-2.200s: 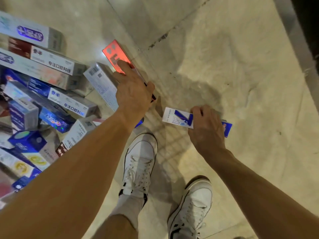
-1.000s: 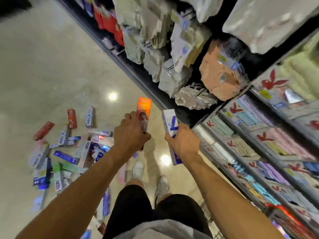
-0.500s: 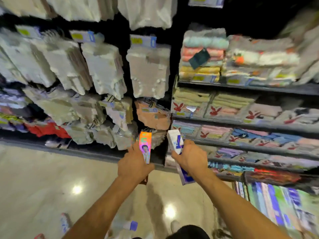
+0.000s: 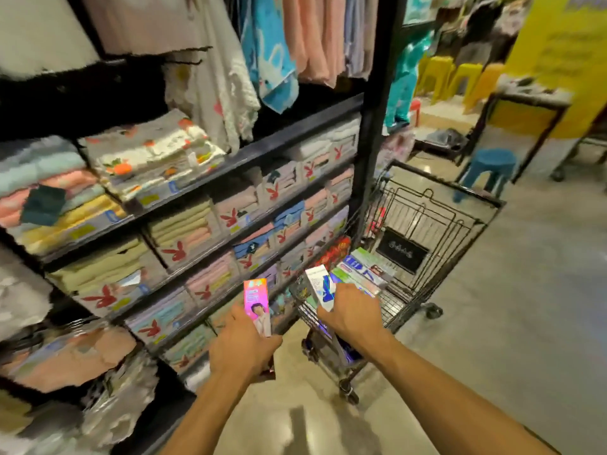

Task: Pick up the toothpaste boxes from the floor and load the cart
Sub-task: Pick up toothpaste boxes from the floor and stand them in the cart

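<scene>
Black metal shelving (image 4: 210, 174) packed with folded towels fills everything left of the fingers, and pale polished floor (image 4: 512, 323) spreads to their right and below. Just ahead of the right fingers stands the black wire shopping cart (image 4: 460, 189). In its basket, just beyond those fingers, lies a loose layer of white, green and blue toothpaste boxes (image 4: 364, 267), so part of the loading is plainly done. The left hand (image 4: 241, 343) has its fingers wrapped round an upright pink toothpaste box (image 4: 258, 303) with a printed figure, short of the cart and close to the shelving. The right hand (image 4: 353, 315) grips a white and blue toothpaste box (image 4: 320, 285), fingers curled round it at the basket's near edge. Neither box has been let go, so this pair, I judge, goes in next. No boxes on the floor show here, so how many are left cannot be told
</scene>
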`<act>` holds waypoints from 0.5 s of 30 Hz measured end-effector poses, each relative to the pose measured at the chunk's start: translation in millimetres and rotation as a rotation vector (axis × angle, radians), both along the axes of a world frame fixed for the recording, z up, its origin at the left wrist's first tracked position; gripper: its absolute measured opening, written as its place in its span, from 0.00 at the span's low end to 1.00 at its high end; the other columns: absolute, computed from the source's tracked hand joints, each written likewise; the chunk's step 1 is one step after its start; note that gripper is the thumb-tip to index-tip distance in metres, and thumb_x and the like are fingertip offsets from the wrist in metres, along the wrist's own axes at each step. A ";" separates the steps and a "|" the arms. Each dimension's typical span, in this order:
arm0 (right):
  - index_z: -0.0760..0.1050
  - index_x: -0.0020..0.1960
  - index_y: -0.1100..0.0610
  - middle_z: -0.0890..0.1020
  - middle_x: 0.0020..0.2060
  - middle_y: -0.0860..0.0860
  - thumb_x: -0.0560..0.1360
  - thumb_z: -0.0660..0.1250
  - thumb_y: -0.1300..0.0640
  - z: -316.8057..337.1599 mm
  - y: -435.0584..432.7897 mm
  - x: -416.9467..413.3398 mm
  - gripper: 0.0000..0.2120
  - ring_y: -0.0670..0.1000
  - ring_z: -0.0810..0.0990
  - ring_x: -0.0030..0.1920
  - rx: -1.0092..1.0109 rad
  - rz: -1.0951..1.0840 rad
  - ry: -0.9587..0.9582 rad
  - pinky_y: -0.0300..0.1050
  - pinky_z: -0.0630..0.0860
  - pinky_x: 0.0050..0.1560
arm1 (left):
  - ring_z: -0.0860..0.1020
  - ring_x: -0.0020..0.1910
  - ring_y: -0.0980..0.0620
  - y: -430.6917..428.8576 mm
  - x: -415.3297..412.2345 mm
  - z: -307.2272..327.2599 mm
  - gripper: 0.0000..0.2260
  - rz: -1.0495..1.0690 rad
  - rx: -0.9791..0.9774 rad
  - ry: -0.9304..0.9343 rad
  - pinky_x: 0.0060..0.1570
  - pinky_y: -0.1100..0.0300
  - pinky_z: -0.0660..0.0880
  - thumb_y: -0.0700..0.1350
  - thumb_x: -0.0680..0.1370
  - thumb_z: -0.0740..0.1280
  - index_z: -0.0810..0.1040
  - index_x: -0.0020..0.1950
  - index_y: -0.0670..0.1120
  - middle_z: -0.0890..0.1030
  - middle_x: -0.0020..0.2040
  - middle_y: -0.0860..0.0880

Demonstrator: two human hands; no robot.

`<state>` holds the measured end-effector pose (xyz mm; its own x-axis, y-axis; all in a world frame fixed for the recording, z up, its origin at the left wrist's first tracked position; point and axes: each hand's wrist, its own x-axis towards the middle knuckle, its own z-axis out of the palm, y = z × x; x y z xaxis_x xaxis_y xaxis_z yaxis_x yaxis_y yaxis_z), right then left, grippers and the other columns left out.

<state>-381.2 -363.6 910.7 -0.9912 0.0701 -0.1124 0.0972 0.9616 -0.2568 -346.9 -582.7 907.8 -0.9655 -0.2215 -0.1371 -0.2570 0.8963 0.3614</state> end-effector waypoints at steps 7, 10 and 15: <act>0.72 0.58 0.53 0.82 0.54 0.53 0.73 0.64 0.31 -11.0 138.1 -3.1 0.27 0.57 0.83 0.52 -0.001 -0.153 0.008 0.52 0.80 0.50 | 0.80 0.52 0.43 123.6 -40.5 -1.3 0.31 -0.095 -0.034 0.018 0.40 0.54 0.72 0.67 0.67 0.70 0.63 0.56 0.47 0.76 0.55 0.46; 0.72 0.60 0.53 0.82 0.54 0.52 0.72 0.64 0.28 -15.9 194.3 -11.4 0.32 0.56 0.83 0.51 0.013 -0.171 0.000 0.51 0.80 0.48 | 0.79 0.55 0.40 182.7 -59.4 -5.0 0.31 -0.127 -0.010 0.013 0.46 0.50 0.76 0.63 0.67 0.72 0.63 0.57 0.45 0.74 0.58 0.44; 0.73 0.58 0.53 0.81 0.53 0.51 0.74 0.62 0.28 -13.5 269.6 -36.6 0.29 0.53 0.82 0.50 0.038 -0.191 -0.019 0.49 0.80 0.47 | 0.80 0.53 0.39 260.9 -88.4 -12.1 0.33 -0.102 0.033 -0.034 0.43 0.51 0.74 0.65 0.67 0.72 0.62 0.58 0.45 0.74 0.58 0.43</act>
<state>-417.9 -93.9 897.2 -0.9570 0.2617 -0.1250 0.2837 0.9341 -0.2167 -435.4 -321.7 895.6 -0.9775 -0.1174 -0.1755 -0.1777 0.9061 0.3840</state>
